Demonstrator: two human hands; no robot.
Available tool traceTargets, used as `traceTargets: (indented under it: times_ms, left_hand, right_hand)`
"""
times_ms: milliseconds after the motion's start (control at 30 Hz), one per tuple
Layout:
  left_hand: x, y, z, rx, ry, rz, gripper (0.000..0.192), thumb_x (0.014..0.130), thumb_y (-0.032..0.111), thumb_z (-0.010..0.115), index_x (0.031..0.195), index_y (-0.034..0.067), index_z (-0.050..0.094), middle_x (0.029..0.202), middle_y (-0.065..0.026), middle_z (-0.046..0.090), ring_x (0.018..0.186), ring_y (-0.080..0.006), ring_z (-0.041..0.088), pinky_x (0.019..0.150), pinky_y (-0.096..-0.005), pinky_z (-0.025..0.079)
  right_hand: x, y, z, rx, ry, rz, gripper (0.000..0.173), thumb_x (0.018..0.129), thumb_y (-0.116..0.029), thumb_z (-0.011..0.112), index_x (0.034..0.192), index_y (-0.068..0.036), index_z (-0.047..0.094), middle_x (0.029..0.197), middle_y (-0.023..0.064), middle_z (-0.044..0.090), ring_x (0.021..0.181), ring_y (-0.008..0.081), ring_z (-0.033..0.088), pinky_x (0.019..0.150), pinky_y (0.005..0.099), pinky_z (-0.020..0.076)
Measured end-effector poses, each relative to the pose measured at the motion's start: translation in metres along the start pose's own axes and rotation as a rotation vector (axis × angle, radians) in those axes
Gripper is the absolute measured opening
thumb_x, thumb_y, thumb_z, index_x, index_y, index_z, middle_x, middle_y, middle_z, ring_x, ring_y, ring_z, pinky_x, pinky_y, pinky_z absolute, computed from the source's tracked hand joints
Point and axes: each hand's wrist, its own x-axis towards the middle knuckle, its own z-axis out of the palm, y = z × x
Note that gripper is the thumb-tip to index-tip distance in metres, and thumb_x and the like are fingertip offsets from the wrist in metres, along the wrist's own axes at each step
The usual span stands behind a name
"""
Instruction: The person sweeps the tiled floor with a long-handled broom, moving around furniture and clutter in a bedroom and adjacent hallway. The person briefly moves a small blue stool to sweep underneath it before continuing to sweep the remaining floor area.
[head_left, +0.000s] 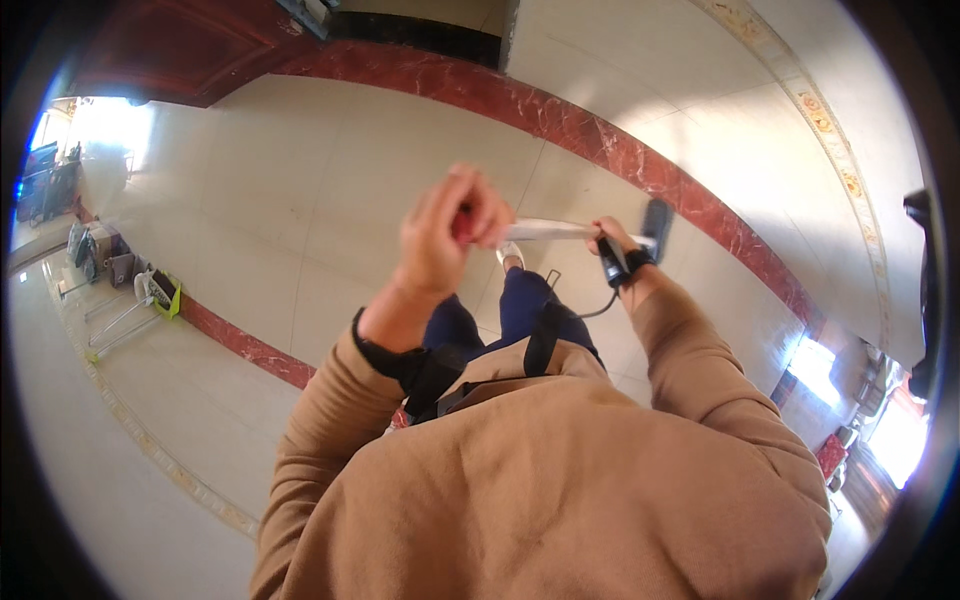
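My left hand (454, 232) is curled into a fist around the near end of a long pale handle (553, 229). Farther down, my right hand (611, 238) grips the same handle. Beyond my right wrist, a dark, flat mop or broom head (658, 223) lies on the tiled floor, beside the red marble strip. A whitish piece joins it to the handle, partly hidden by my right hand. Black bands circle both wrists, and a cable hangs from the device (613, 262) on the right one. Below the handle a light-coloured shoe (511, 253) shows on my foot.
A red marble border strip (555, 109) curves across the glossy tiles ahead. At upper left stands a dark red wooden door (195, 45) near a dark threshold (416, 34). Leftward are a metal-legged stand (120, 326), a green item (172, 294) and several bags (124, 266).
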Motion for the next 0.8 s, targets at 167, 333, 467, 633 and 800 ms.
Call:
traceTargets:
  times_ms: [167, 333, 467, 633, 800]
  left_hand:
    - [-0.008, 0.047, -0.064, -0.095, 0.076, 0.101, 0.042, 0.088, 0.027, 0.023, 0.049, 0.013, 0.027, 0.039, -0.0005, 0.026, 0.042, -0.0136, 0.027, 0.059, -0.0312, 0.033]
    - [-0.07, 0.107, -0.161, -0.112, 0.276, 0.247, 0.041, 0.087, 0.026, 0.027, 0.048, 0.015, 0.025, 0.039, 0.0004, 0.024, 0.04, -0.0123, 0.021, 0.055, -0.0299, 0.029]
    - [-0.159, 0.158, -0.231, -0.084, 0.64, 0.425, 0.04, 0.087, 0.024, 0.028, 0.049, 0.015, 0.022, 0.038, 0.001, 0.02, 0.037, -0.0114, 0.017, 0.05, -0.0291, 0.026]
    - [-0.283, 0.222, -0.26, 0.169, 0.797, 0.616, 0.04, 0.089, 0.021, 0.027, 0.049, 0.016, 0.022, 0.039, 0.0018, 0.02, 0.036, -0.0104, 0.018, 0.048, -0.0284, 0.027]
    - [-0.318, 0.269, -0.233, 0.306, 0.849, 0.7, 0.038, 0.088, 0.018, 0.026, 0.05, 0.015, 0.022, 0.042, 0.0007, 0.021, 0.039, -0.0112, 0.019, 0.053, -0.0288, 0.027]
  right_hand:
    - [0.018, -0.007, 0.114, -0.127, 0.084, -0.106, 0.022, 0.079, -0.019, 0.033, 0.071, -0.002, 0.044, 0.051, 0.0133, 0.046, 0.035, 0.0238, 0.043, 0.036, 0.0342, 0.0371]
    - [0.056, 0.027, 0.262, -0.493, 0.027, -0.272, 0.021, 0.076, -0.015, 0.043, 0.08, -0.003, 0.059, 0.072, 0.0105, 0.058, 0.064, 0.0194, 0.056, 0.054, 0.0329, 0.0457]
    - [0.076, 0.094, 0.414, -1.384, -0.138, -0.634, 0.014, 0.071, -0.008, 0.052, 0.079, -0.01, 0.063, 0.078, 0.0083, 0.062, 0.07, 0.0192, 0.059, 0.063, 0.0294, 0.0462]
    - [0.031, 0.178, 0.587, -1.424, -0.345, -0.22, 0.011, 0.074, -0.011, 0.052, 0.075, -0.012, 0.064, 0.082, 0.0023, 0.064, 0.074, 0.0155, 0.059, 0.066, 0.0265, 0.0457]
    - [-0.015, 0.218, 0.703, -0.143, -0.031, 0.386, 0.013, 0.082, -0.007, 0.037, 0.081, 0.001, 0.047, 0.064, 0.0131, 0.053, 0.052, 0.0221, 0.055, 0.047, 0.0327, 0.047]
